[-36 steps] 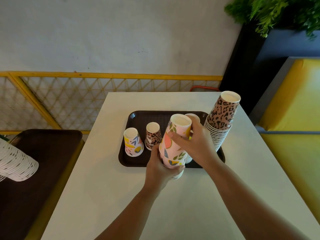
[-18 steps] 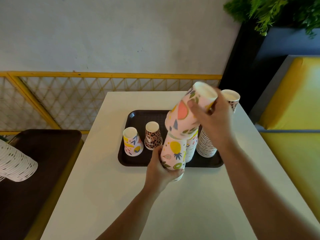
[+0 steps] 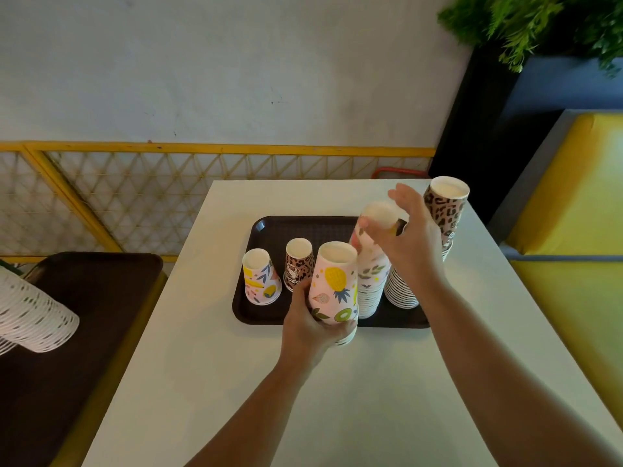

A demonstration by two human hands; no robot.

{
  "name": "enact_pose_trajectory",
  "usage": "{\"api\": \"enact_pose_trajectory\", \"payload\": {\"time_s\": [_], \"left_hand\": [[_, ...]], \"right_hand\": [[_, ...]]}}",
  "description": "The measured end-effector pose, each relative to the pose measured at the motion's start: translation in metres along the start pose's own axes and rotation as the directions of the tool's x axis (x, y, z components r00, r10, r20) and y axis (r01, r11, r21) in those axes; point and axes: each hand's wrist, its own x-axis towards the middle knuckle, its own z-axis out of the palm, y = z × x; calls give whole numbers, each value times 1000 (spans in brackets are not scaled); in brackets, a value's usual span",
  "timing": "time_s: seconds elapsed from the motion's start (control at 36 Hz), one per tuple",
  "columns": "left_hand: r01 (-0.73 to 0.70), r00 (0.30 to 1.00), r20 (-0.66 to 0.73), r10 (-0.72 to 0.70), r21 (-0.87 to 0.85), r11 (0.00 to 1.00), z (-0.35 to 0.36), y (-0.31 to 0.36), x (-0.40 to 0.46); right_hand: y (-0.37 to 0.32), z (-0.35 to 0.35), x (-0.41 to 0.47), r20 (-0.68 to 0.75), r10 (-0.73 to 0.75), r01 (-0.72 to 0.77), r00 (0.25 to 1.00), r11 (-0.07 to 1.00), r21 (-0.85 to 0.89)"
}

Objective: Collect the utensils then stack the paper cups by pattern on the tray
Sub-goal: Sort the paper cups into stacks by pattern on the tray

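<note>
Head view, left hand: my left hand (image 3: 315, 326) grasps a fruit-print cup stack (image 3: 335, 288) at the tray's (image 3: 269, 227) near edge.
Right hand: my right hand (image 3: 404, 241) hovers with loosened fingers at the tall fruit stack (image 3: 371, 274); contact unclear.
Risk: a nudge could topple it into the leopard stack (image 3: 445, 214).
Surface: white tabletop (image 3: 387, 399), tray toward its far edge.
Room: yellow lattice railing (image 3: 168, 190), plant (image 3: 539, 21).
</note>
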Motion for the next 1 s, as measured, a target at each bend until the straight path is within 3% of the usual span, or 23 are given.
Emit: {"api": "enact_pose_trajectory", "payload": {"time_s": [0.14, 0.22, 0.33, 0.61, 0.83, 1.0], "left_hand": [[-27, 1000, -1, 27, 5, 1000, 0, 6, 1], [-33, 999, -15, 33, -4, 999, 1, 11, 1], [-55, 999, -4, 55, -10, 998, 0, 17, 0], [-104, 992, 73, 98, 78, 991, -7, 13, -5], [-54, 997, 55, 49, 98, 994, -11, 10, -8], [-27, 999, 38, 23, 112, 993, -12, 9, -9]], "right_hand": [[-15, -2, -21, -52, -114, 118, 992, 989, 86], [-21, 3, -39, 64, -183, 175, 981, 978, 112], [-19, 15, -57, 233, -138, 129, 963, 990, 51], [-14, 17, -54, 196, -109, 98, 975, 993, 67], [-26, 4, -36, 81, -155, 143, 985, 979, 146], [-48, -23, 0, -204, -202, 255, 958, 927, 276]]}}
